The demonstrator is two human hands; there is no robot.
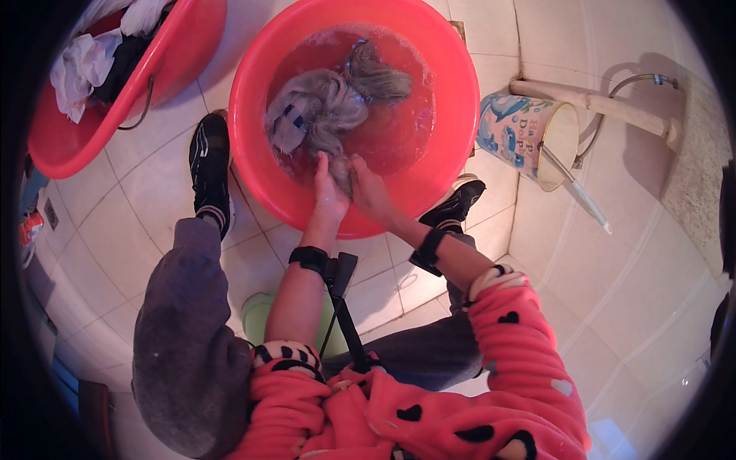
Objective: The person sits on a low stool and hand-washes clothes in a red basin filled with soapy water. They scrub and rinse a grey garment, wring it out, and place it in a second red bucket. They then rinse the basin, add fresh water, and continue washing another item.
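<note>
A large red plastic basin of sudsy water stands on the tiled floor between my feet. In the water lies a soaked grey knit garment, bunched and partly twisted, with a pale patch bearing a dark mark at its left. Over the basin's near side, my left hand grips one end of the garment. My right hand holds the same end from the other side, close to the left. Parts of the cloth between my palms are hidden by my fingers.
Another red basin, holding white and dark cloth, is at upper left. A patterned waste bin with a stick-like handle is right, near a pipe and hose. Beneath me is a green stool or bucket.
</note>
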